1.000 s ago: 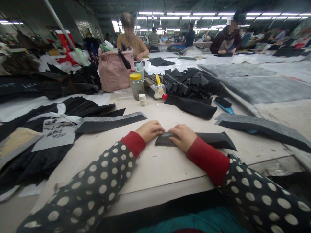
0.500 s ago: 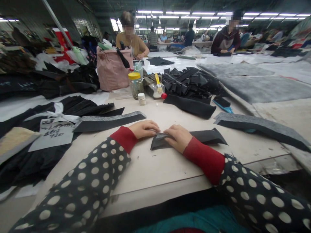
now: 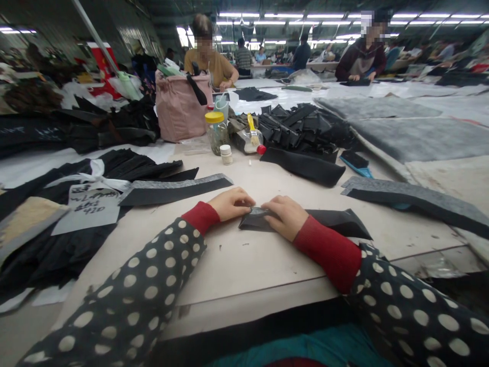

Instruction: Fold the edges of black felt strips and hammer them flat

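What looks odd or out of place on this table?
The bottle lies on its side with a brush against it, oddly, since the nearby jar stands upright. Dark flecks also mar the pale table.

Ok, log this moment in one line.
left hand: fingertips at left end of black strip | right hand: on same strip | things: strip lies on table | rest: yellow-lidded jar, pink bag beyond

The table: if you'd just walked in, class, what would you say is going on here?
Someone in polka-dot sleeves has both hands at a black strip on the table. The right hand rests over it; the left hand is at its left end, though its exact grip is hard to tell. Beyond them are a yellow-lidded jar and a heap of black pieces.
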### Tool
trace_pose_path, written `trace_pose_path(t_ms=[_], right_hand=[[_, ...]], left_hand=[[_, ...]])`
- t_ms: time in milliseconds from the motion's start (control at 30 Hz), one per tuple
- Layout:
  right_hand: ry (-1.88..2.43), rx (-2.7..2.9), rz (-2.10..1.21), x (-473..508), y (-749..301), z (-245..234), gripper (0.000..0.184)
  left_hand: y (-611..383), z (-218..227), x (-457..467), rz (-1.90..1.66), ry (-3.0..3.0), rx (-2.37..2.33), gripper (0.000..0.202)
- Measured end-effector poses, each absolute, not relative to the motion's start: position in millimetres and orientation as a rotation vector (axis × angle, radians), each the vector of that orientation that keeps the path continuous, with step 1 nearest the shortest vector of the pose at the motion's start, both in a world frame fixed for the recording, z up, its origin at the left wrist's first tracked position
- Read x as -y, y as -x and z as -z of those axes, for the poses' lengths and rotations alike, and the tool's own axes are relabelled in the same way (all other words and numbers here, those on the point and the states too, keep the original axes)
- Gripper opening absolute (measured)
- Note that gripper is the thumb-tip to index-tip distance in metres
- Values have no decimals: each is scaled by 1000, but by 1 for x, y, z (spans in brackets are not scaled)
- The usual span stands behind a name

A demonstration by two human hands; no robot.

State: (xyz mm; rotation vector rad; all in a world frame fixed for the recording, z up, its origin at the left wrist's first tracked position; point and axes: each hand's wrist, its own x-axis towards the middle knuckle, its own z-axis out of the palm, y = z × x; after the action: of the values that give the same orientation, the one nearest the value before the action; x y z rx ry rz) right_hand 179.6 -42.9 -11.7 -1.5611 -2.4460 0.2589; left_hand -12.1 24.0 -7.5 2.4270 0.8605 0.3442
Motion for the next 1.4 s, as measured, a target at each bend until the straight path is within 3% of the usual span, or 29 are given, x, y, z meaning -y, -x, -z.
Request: trace_pose_path(t_ms=[467,1000,1167,1300,1400], right_hand=[[1533,2428,-275,44,-178,12,24],[1426,2681,308,52,-167,7,21],[1460,2658,316,50,-166,7,22],[1467,2588,182,54,-178,7,28],[1416,2522,123,62,-201,3,47]], left_hand=[[2,0,-8,-310,-2662,-850,15],[-2,-11,9,86,-3197,-766,15],[0,-11,11,77,-3167,-809,22],[-2,-10,17,10,-3119,-922,24],[-4,-11,21,-53,-3075,-999,26]])
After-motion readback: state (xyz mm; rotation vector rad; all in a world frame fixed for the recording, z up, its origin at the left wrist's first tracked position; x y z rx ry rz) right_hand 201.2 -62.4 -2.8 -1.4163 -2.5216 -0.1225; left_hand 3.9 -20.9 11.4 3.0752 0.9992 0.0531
